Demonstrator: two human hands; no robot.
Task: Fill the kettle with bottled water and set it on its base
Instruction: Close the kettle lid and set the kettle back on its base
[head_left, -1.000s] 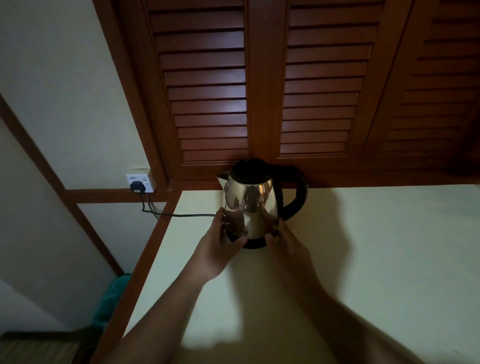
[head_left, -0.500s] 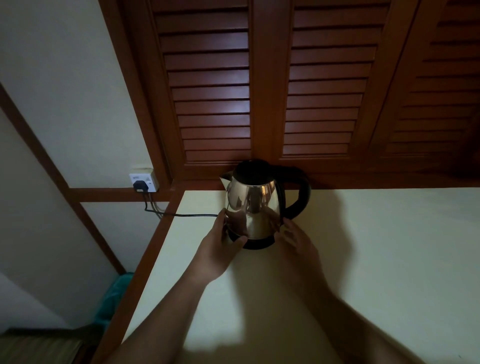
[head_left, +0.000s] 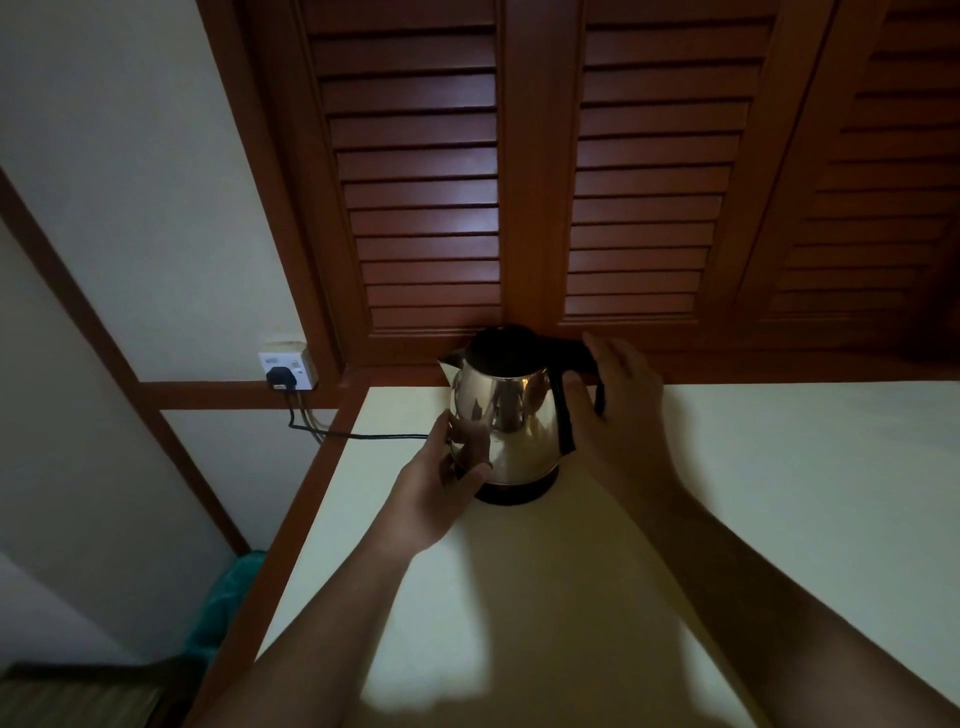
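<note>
Kettle (head_left: 501, 415), stainless with black lid, stands upright on its black base (head_left: 511, 491) at the back of the pale surface (head_left: 753, 493), close to the louvred doors (head_left: 426, 182). Far left, plug in wall socket (head_left: 287, 370); cord (head_left: 363, 435) runs across to the base. Left hand (head_left: 441, 483), fingers spread, rests against the kettle's lower left wall, steadying, as half a second ago. Right hand (head_left: 618, 400) has left the lower right wall and risen to the black handle (head_left: 582, 358), fingers curling round it, not clearly clenched. No bottle in view. Judgement: grip shifting from two-handed steadying to a lift off the base for filling; whether water is inside cannot be told.
</note>
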